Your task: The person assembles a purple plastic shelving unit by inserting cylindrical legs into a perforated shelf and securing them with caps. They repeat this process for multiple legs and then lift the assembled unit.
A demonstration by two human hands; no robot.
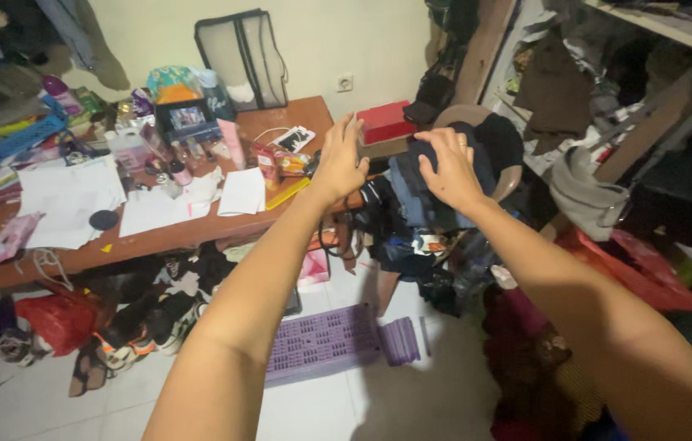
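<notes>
Head view: right hand [450, 170] on upright clothes pile [419, 192]

Both arms stretch forward, left hand [339, 160] open with fingers spread, right hand [449, 169] palm-down, fingers curled.

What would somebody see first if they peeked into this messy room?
Two bare arms stretch into the middle, the left hand and right hand reaching onto a pile of dark folded clothes heaped on a chair. To the left, a brown desk is buried in white papers and bottles. Below on the pale floor lies a purple plastic crate, beside scattered shoes.
</notes>
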